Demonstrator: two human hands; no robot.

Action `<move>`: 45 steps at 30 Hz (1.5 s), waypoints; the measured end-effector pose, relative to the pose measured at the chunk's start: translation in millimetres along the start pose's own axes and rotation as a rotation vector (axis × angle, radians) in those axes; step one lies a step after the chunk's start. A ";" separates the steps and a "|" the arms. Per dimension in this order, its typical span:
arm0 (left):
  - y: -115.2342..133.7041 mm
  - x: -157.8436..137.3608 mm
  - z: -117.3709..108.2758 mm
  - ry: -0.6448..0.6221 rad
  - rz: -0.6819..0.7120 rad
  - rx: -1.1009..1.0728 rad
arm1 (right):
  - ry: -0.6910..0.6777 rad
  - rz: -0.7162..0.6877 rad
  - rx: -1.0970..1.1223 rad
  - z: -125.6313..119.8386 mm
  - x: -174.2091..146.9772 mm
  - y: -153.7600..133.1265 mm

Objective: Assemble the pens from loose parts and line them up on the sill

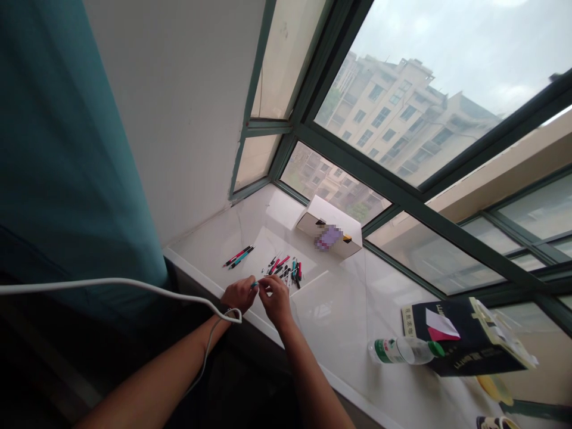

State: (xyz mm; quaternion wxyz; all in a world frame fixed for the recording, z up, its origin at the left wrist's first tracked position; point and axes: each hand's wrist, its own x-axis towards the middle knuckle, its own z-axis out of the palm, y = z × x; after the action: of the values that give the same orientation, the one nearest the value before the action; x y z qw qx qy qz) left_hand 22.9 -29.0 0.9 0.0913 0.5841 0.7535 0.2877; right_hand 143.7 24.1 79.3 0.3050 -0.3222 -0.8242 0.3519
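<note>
My left hand (240, 295) is closed around a teal pen barrel (254, 285), of which only a short piece shows between the fingers. Close beside it, my right hand (274, 300) pinches with thumb and fingertips at the end of that barrel; what lies in this pinch is too small to make out. Just beyond the hands is a loose group of pen parts (295, 271) in red, teal and black, with thin pieces among them. A red pen (236, 256) and a teal pen (242, 257) lie side by side, further left.
A white box (330, 217) stands by the window on the white ledge (330, 304). To the right are a clear plastic bottle (404, 350) with a green cap and a dark paper bag (469, 339). A white cable (134, 281) crosses to my left wrist.
</note>
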 end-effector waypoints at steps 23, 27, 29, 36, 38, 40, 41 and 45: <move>5.1 1.0 -4.6 0.001 -0.026 -0.009 | -0.250 0.380 -0.657 -8.7 47.0 66.3; 6.1 1.2 -7.7 -0.007 -0.031 -0.029 | -0.231 0.419 -0.711 -1.7 55.0 64.1; 6.4 1.3 -9.0 -0.008 -0.034 -0.045 | -0.264 0.411 -0.724 -2.9 57.9 64.8; 5.5 1.3 -7.7 0.011 -0.036 -0.071 | -0.394 0.300 -0.798 -8.5 62.6 66.8; 5.4 1.3 -7.4 0.017 -0.032 -0.060 | -0.401 0.278 -0.818 -7.9 61.8 66.3; 5.6 1.1 -7.7 0.019 -0.032 -0.054 | -0.397 0.261 -0.831 -6.9 60.3 65.7; 5.7 0.9 -8.0 0.017 -0.031 -0.052 | -0.394 0.258 -0.836 -6.6 59.5 65.3; 6.1 0.6 -9.1 0.014 -0.024 -0.039 | -0.424 0.253 -0.846 -5.1 58.2 63.6</move>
State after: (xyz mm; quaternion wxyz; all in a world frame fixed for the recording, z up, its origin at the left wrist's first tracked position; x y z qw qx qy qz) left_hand 23.5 -30.5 11.8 0.1009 0.5712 0.7553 0.3051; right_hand 132.3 104.1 48.8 -0.0722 -0.4367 -0.8932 0.0784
